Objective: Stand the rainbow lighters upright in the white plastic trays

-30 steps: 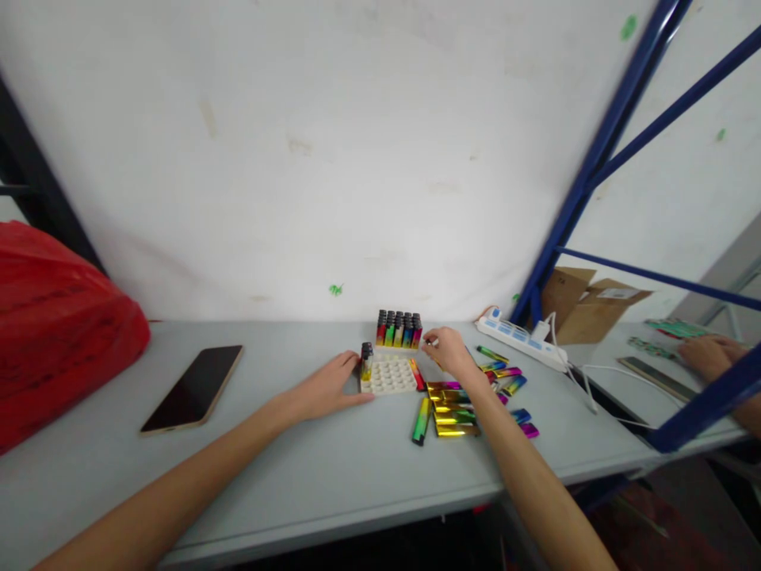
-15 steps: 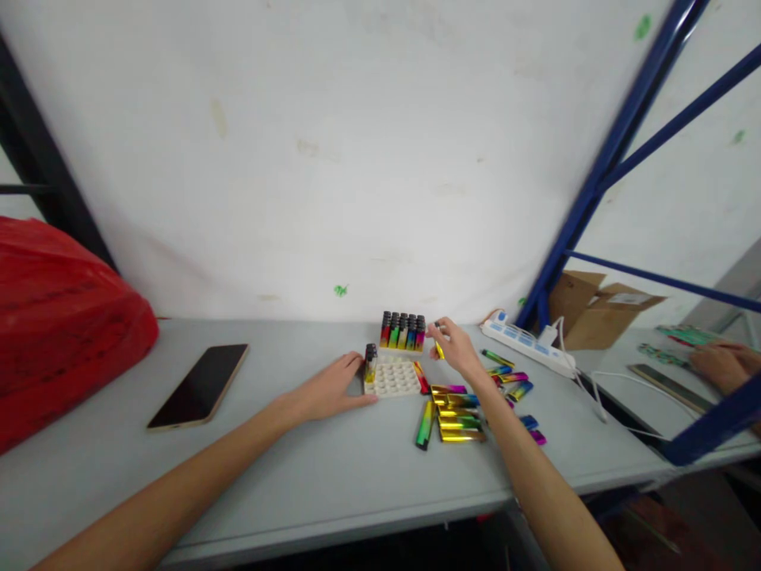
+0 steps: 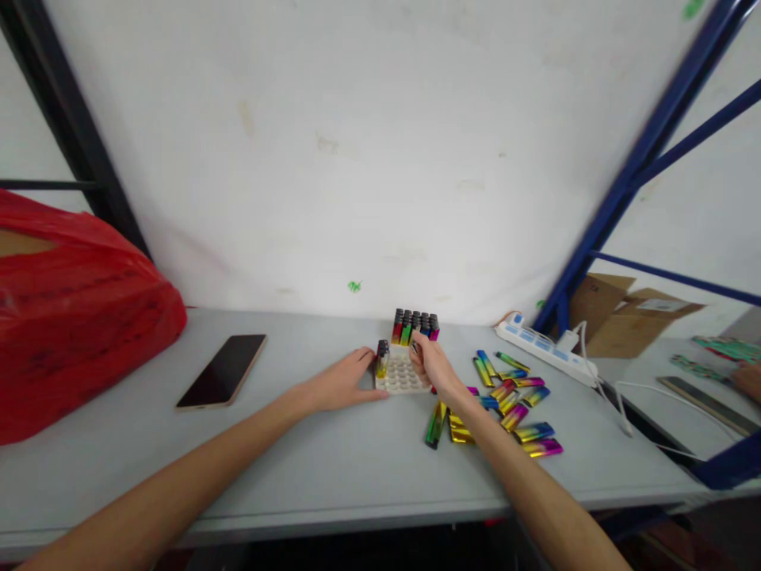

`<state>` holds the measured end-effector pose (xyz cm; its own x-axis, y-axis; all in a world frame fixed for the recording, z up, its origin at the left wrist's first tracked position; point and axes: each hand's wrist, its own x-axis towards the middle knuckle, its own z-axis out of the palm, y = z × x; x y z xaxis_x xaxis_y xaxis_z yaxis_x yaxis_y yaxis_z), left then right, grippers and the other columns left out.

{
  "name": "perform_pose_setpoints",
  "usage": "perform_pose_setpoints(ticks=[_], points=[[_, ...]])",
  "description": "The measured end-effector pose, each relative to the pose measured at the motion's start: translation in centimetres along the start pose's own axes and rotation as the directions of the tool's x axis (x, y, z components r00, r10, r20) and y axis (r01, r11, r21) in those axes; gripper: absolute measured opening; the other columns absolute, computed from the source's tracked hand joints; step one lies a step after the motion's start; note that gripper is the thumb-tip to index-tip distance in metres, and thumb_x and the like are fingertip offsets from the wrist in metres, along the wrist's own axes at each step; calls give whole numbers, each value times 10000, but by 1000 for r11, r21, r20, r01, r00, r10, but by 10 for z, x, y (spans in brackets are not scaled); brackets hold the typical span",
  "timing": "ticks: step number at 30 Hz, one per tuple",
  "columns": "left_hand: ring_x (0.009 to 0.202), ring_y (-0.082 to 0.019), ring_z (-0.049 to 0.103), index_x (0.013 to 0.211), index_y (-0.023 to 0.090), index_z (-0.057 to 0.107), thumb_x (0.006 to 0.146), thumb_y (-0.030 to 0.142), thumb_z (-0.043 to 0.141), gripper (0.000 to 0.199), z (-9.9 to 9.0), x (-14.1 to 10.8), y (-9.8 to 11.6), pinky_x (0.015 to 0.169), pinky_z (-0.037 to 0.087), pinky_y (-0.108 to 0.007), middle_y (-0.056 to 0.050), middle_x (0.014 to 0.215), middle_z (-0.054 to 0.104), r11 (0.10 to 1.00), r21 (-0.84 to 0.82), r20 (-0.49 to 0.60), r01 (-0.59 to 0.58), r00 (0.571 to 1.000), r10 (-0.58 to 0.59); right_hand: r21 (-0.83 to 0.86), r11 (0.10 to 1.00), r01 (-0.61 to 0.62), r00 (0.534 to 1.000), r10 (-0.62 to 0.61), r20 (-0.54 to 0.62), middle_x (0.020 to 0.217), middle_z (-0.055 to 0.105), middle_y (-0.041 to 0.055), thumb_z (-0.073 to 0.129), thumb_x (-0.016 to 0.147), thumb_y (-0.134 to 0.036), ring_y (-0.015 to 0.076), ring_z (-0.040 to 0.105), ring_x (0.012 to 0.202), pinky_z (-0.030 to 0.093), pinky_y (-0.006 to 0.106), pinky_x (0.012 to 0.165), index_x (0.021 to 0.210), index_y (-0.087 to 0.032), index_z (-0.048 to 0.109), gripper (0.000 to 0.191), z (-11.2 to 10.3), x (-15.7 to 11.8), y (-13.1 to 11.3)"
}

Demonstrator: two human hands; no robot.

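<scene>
A white tray with rows of round recesses lies on the grey table, a few lighters upright at its left end. At its left edge rests my left hand, thumb and fingers apart, holding nothing. My right hand is closed over the tray's right part, pinching a small item mostly hidden by the fingers. Behind the tray stands a block of upright lighters with black tops. Shiny multicoloured lighters lie scattered to the right, and a green and gold one lies in front.
A phone and a red plastic bag are on the left. On the right are a white power strip with cables, an open cardboard box, blue metal posts and another person's hand.
My right hand has moved left and down from beside the lighter block to over the tray. My left hand stays at the tray's edge. The view has shifted slightly.
</scene>
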<state>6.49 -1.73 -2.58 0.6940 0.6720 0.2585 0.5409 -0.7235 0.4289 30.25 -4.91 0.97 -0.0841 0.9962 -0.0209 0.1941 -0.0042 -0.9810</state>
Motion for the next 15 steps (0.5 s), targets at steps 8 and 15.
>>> perform_pose_setpoints(ticks=[8, 15], points=[[1374, -366, 624, 1414, 209, 584, 952, 742, 714, 718, 0, -1, -2, 1213, 483, -471, -162, 1445, 656, 1000, 3, -13, -21, 1000, 21, 71, 995, -65, 998, 63, 22, 518, 253, -96, 384, 1044, -724, 95, 177, 447, 151, 245, 446, 684, -263, 410, 585, 6, 1, 1], [1340, -380, 641, 1373, 194, 608, 932, 739, 730, 712, -2, 0, 0, 1208, 498, -506, -176, 1405, 667, 1000, 1, -21, -1, 1000, 1, -264, 903, 340, 930, -280, 240, 723, 532, -42, 483, 1020, -807, 157, 523, 655, 423, 275, 613, 937, -235, 581, 586, -22, -8, -3]])
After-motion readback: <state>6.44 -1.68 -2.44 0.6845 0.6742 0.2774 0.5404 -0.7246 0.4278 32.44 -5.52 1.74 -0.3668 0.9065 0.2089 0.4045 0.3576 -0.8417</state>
